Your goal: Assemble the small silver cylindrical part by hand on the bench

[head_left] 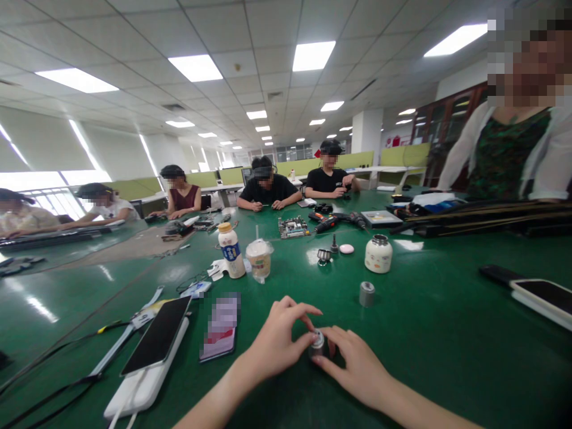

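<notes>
Your half-curled right hand (363,364) grips upright metal cylinder (317,349) low; left hand (277,335) pinches its top, from left.

Open-plan office, fitted out in part as an electronics workshop.
Identifiable as an office from the tiled ceiling (277,21) with its flush rectangular light panels (314,56), the low yellow-green partitions (404,155), the white pillar (367,132), the pale window blinds (102,158) at left and the dark wooden cabinet (440,128) with glass panes at right. Likened to a workshop by the long green desk (429,345), shared by several seated people (269,189) and bearing a bare circuit board (294,227), an orange-and-black power tool (328,224) and scattered small parts.
</notes>
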Action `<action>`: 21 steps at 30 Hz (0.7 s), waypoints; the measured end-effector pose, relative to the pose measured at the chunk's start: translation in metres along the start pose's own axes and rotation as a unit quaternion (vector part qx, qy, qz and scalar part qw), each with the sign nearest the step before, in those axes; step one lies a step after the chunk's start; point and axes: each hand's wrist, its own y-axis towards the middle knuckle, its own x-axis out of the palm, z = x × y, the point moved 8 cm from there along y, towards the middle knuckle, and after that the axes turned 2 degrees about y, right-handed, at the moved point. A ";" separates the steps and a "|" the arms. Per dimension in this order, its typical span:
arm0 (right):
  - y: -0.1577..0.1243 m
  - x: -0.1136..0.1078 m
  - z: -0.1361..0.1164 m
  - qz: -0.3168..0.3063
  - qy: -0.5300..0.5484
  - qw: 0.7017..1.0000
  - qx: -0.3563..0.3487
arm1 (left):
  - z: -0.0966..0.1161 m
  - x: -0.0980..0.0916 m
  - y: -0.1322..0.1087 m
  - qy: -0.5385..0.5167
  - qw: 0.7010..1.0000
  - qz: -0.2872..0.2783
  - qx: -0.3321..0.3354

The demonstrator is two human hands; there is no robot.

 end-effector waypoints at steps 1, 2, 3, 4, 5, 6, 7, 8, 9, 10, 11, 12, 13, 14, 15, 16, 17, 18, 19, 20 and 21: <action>0.000 0.000 0.000 0.000 -0.002 1.000 0.000 | 0.001 0.001 0.000 -0.007 1.000 -0.003 0.002; 0.000 0.001 0.001 0.001 -0.005 1.000 0.001 | 0.001 0.002 0.000 -0.018 1.000 -0.010 0.005; 0.000 0.001 0.001 0.002 -0.008 1.000 0.002 | 0.002 0.003 0.000 -0.029 0.999 -0.018 0.008; 0.000 0.001 0.002 0.002 -0.011 1.000 0.003 | 0.002 0.004 0.000 -0.039 0.999 -0.028 0.011; 0.000 0.002 0.002 0.002 -0.012 1.000 0.003 | 0.002 0.005 -0.001 -0.046 0.998 -0.034 0.014; 0.000 0.002 0.002 0.002 -0.012 1.000 0.003 | 0.002 0.006 -0.001 -0.050 0.998 -0.038 0.015; 0.000 0.002 0.003 0.002 -0.012 1.000 0.003 | 0.002 0.006 -0.001 -0.051 0.998 -0.038 0.016; 0.000 0.002 0.003 0.001 -0.011 1.000 0.002 | 0.001 0.006 -0.001 -0.051 0.998 -0.036 0.017; 0.000 0.002 0.003 0.000 -0.010 1.000 0.001 | 0.001 0.006 0.000 -0.048 0.998 -0.033 0.018; 0.001 0.002 0.003 0.000 -0.009 1.000 0.001 | 0.001 0.005 0.000 -0.044 0.998 -0.029 0.017; 0.001 0.002 0.003 0.000 -0.008 1.000 0.000 | 0.000 0.005 0.000 -0.040 0.999 -0.024 0.015; 0.000 0.001 0.003 0.000 -0.007 1.000 0.000 | 0.000 0.005 0.000 -0.034 0.999 -0.020 0.012; 0.000 0.001 0.003 0.000 -0.006 1.000 0.001 | -0.001 0.006 0.000 -0.028 0.999 -0.015 0.009; 0.000 0.001 0.003 0.000 -0.005 1.000 0.001 | -0.001 0.006 0.000 -0.022 1.000 -0.010 0.006; 0.000 0.001 0.003 0.000 -0.003 1.000 0.002 | 0.000 0.006 -0.001 -0.016 1.000 -0.004 0.005; 0.000 0.001 0.003 0.000 -0.002 1.000 0.003 | 0.001 0.005 -0.001 -0.011 1.000 0.001 0.006; 0.000 0.001 0.003 0.000 0.000 1.000 0.003 | 0.001 0.005 -0.001 -0.006 1.000 0.005 0.008; -0.001 0.001 0.002 0.000 0.001 1.000 0.002 | 0.002 0.004 0.000 -0.002 1.000 0.010 0.010; -0.001 0.001 0.002 0.000 0.001 1.000 0.002 | 0.002 0.002 0.000 0.001 1.000 0.017 0.012; -0.001 0.001 0.002 0.000 -0.001 1.000 0.003 | 0.001 0.000 0.001 0.004 1.000 0.024 0.012; -0.001 0.001 0.003 -0.001 -0.004 1.000 0.005 | -0.001 -0.002 0.002 0.008 0.999 0.031 0.010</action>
